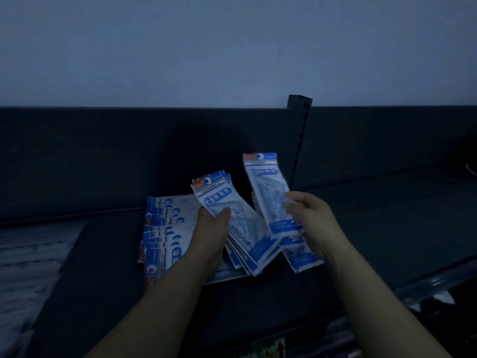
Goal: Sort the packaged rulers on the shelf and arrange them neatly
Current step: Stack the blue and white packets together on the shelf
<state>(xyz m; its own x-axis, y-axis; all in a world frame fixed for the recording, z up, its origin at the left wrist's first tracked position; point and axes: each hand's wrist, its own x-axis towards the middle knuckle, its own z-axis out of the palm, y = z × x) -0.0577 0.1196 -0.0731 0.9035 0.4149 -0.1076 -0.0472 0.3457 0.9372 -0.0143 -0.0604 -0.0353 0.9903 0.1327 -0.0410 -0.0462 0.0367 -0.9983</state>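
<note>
upright white-and-blue plastic ruler pack (267,182): clear-white face, blue bands top and bottom, orange-red patch at top corner
fanned white-and-blue ruler packs (214,193): white header, blue lettering, blue circle and bar, orange-red corner, blue bottom strips
flat stack of white-and-blue ruler packs (165,228): repeated blue edge bands, blue arc marks on white, orange-red spots
dark matte shelf board (108,267): near-black, plain
slotted metal upright post (299,140): black, row of slots
painted wall (232,47): pale blue-grey, plain

pale wall (232,47), dark slotted upright post (299,135)
</note>
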